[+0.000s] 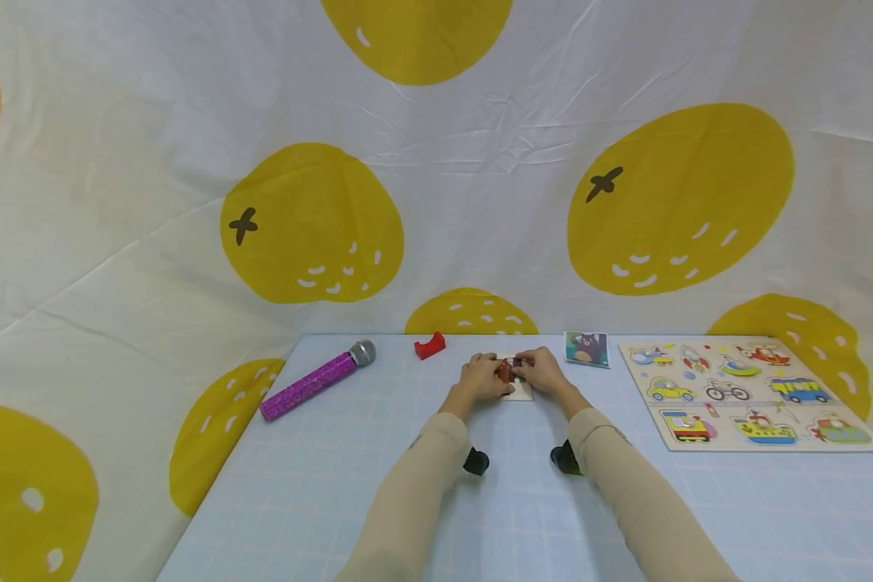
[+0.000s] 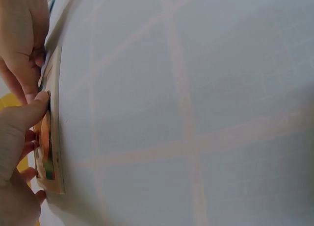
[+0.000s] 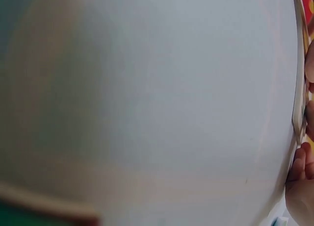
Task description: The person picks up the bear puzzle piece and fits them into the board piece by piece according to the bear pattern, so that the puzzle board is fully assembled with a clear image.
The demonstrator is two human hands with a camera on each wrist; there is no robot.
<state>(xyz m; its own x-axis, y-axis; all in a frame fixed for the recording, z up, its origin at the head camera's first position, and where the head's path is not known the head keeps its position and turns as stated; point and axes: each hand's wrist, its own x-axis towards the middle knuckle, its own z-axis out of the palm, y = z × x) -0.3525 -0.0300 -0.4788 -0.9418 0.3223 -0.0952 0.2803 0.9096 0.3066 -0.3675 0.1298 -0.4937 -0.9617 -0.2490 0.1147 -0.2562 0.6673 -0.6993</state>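
Note:
A small flat jigsaw puzzle board (image 1: 521, 394) with a pale rim lies on the table between both hands. Brown and dark picture pieces (image 1: 505, 372) show in it; in the left wrist view an orange-brown shape (image 2: 45, 138) is visible. My left hand (image 1: 482, 377) holds the board at its left side, thumb over the picture and other fingers at the edge. From the right, my right hand (image 1: 543, 370) pinches a dark puzzle piece (image 1: 518, 375) at the board, its fingertips close to my left thumb. Fingers partly hide the picture.
A picture card with a bear (image 1: 586, 349) lies right of the hands. Farther right is a wooden vehicle peg puzzle (image 1: 713, 408). On the left are a red curved block (image 1: 430, 346) and a purple glitter microphone (image 1: 313, 386). A patterned cloth (image 1: 480, 202) hangs behind the table.

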